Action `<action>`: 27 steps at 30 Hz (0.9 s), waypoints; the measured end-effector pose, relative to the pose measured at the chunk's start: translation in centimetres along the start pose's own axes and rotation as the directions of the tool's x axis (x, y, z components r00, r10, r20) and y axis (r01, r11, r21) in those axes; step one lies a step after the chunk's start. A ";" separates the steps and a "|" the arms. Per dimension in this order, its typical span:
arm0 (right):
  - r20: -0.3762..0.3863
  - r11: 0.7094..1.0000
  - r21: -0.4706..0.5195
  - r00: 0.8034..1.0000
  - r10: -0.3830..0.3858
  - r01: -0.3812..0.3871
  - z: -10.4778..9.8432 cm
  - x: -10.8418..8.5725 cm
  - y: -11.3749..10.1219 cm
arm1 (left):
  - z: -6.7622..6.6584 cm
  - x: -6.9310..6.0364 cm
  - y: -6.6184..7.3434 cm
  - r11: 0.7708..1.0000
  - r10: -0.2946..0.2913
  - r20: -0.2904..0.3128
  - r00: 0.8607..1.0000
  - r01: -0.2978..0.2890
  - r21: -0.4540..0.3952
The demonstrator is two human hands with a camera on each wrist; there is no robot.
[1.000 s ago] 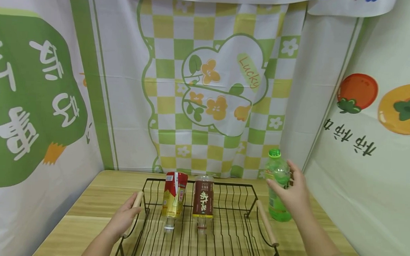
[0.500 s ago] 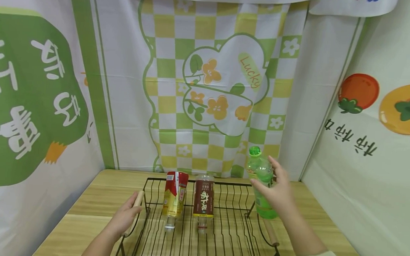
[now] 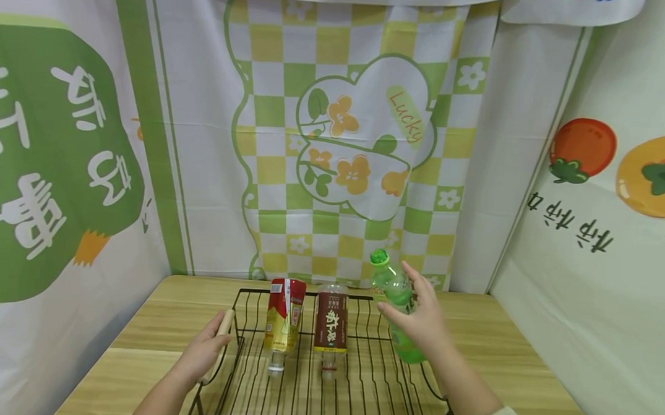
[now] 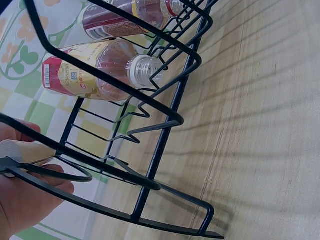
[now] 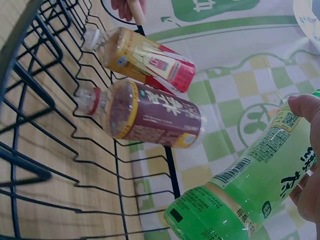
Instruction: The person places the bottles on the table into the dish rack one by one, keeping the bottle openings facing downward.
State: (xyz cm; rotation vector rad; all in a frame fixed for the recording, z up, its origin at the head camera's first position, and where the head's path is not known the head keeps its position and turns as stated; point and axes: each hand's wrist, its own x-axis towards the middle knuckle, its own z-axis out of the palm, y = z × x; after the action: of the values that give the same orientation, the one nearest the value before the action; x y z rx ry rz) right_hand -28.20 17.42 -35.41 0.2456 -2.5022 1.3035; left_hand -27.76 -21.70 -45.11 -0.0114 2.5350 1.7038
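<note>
My right hand point(image 3: 425, 320) grips a green plastic bottle point(image 3: 396, 297) round its middle. The bottle tilts, cap end up and to the left, above the right side of a black wire rack point(image 3: 358, 382). Its printed label and base show large in the right wrist view. On the left, my left hand point(image 3: 202, 349) holds the rack's wooden handle point(image 3: 224, 326); the left wrist view shows fingers round it. Inside the rack, a red and yellow bottle point(image 3: 284, 317) and a brown-labelled bottle point(image 3: 330, 322) lie neck down, side by side, leaning on the back wires.
The rack stands on a wooden table point(image 3: 504, 363). Behind it hangs a checkered curtain point(image 3: 330, 251), and printed cloth panels point(image 3: 590, 293) close in the sides. The rack's right handle is mostly hidden behind my right arm and the green bottle.
My right hand has carried the green bottle leftward, from beside the rack to over its right part, and the bottle has tilted more. The left hand and the two bottles in the rack stay put.
</note>
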 end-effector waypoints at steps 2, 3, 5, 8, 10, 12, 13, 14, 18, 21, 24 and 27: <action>0.005 1.000 -0.007 1.000 -0.019 0.019 0.5 -0.2 -0.1 | 0.0 -0.1 0.0 1.000 -0.003 -0.008 1.000 0.003 0.012; 0.008 1.000 -0.011 1.000 -0.029 0.029 0.8 -0.3 -0.1 | 0.0 -0.1 0.0 1.000 0.000 -0.012 1.000 0.000 0.018; 0.016 0.999 -0.013 0.999 -0.048 0.048 1.3 -0.5 -0.1 | 0.0 -0.1 0.0 0.999 0.010 -0.020 1.000 -0.009 0.038; 0.024 0.997 -0.010 0.997 -0.072 0.072 1.9 -0.7 -0.2 | -0.1 -0.2 0.3 0.998 0.033 -0.036 0.999 -0.031 0.062; 0.034 0.997 -0.012 0.996 -0.076 0.077 2.3 -0.9 -0.2 | -0.1 -0.3 0.7 0.997 0.051 -0.046 0.998 -0.048 0.068; 0.047 0.997 -0.022 0.996 -0.077 0.078 2.5 -1.1 -0.2 | -0.2 -0.4 1.2 0.996 0.068 -0.057 0.996 -0.064 0.062; 0.055 0.996 -0.037 0.995 -0.077 0.080 2.7 -1.2 -0.2 | -0.1 -0.5 1.5 0.996 0.075 -0.061 0.995 -0.072 0.056; 0.064 0.996 -0.048 0.995 -0.074 0.078 2.7 -1.3 -0.2 | -0.1 -0.5 1.9 0.995 0.088 -0.066 0.994 -0.085 0.048; 0.106 0.992 -0.091 0.992 -0.072 0.081 3.2 -1.7 -0.2 | 0.9 -1.0 3.5 0.989 0.147 -0.078 0.986 -0.146 0.014; 0.124 0.991 -0.073 0.987 -0.099 0.109 3.7 -2.0 -0.1 | 2.1 -1.4 5.0 0.979 0.202 -0.075 0.976 -0.202 0.014; 0.136 0.990 -0.041 0.982 -0.129 0.135 4.2 -2.2 0.0 | 3.5 -1.6 6.3 0.969 0.247 -0.056 0.968 -0.246 0.024; 0.151 0.989 -0.042 0.979 -0.137 0.145 4.5 -2.5 0.1 | 5.0 -1.8 7.1 0.965 0.262 -0.021 0.965 -0.262 -0.003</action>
State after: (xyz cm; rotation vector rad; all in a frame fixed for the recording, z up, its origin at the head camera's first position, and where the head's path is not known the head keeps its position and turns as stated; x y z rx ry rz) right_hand -26.72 13.77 -38.79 0.5155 -2.5833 1.2009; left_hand -26.04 -14.50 -40.28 0.3218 2.6462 1.8057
